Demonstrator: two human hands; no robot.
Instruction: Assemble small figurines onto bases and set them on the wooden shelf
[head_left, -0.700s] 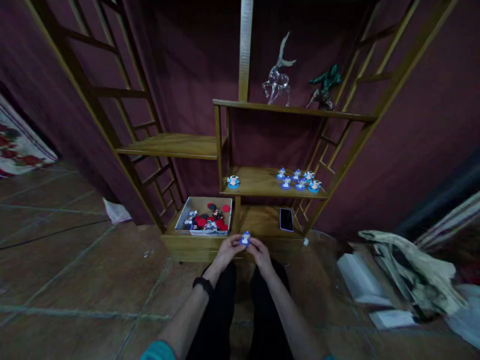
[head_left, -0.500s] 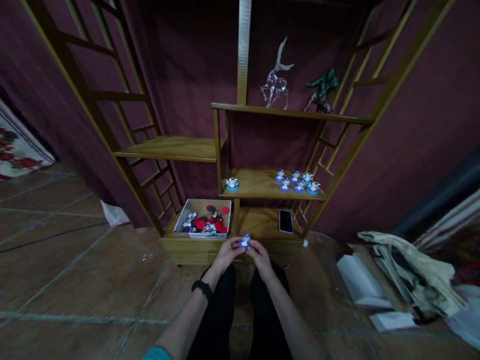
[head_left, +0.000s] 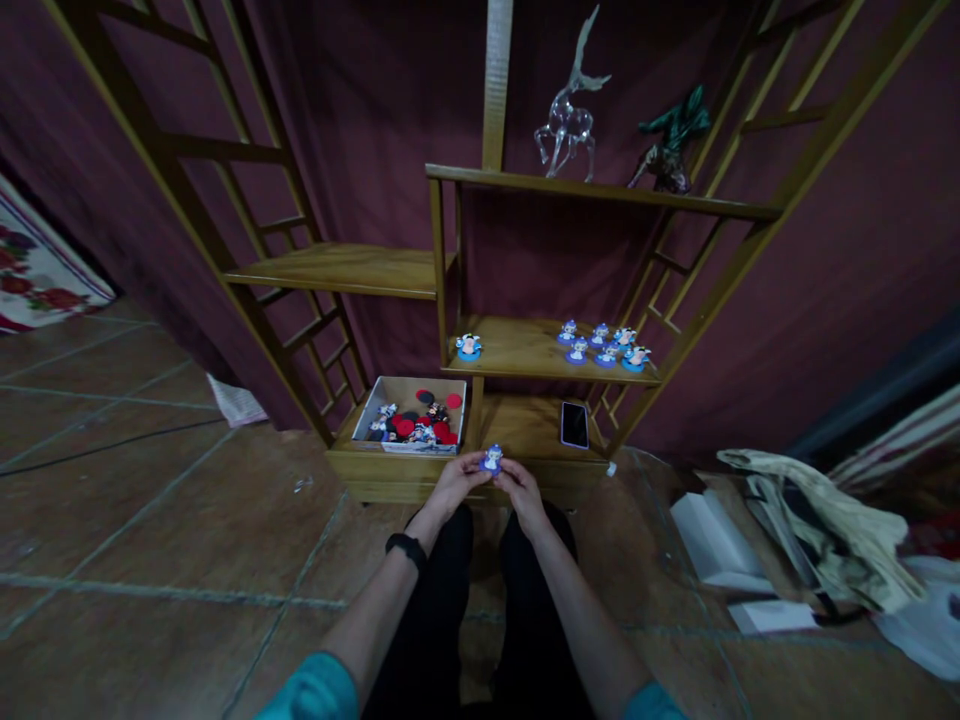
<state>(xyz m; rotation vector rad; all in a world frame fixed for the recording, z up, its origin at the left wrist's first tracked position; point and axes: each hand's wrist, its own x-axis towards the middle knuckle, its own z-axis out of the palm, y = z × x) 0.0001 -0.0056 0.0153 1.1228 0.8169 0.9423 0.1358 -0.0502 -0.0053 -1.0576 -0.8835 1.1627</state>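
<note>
A small purple-and-white figurine (head_left: 492,459) on a round purple base is held upright between my two hands, in front of the lower shelf. My left hand (head_left: 454,482) pinches its left side, and my right hand (head_left: 522,490) grips the right side. Ahead on the middle shelf (head_left: 517,345), several similar figurines (head_left: 577,350) stand grouped at the right. A blue-based figurine (head_left: 469,347) stands alone at that shelf's left end. To the left of my hands, an open box (head_left: 365,412) contains a jumble of figurines and red and black discs.
A phone (head_left: 574,425) lies on the lower shelf at right. Above stand a clear glass deer (head_left: 568,125) and a dark green statue (head_left: 670,140). White boxes (head_left: 718,540) and a cream cloth bag (head_left: 847,530) rest on the floor at right.
The camera view has tilted down slightly, so the shelves appear higher. Both hands still hold the figurine in much the same place.
</note>
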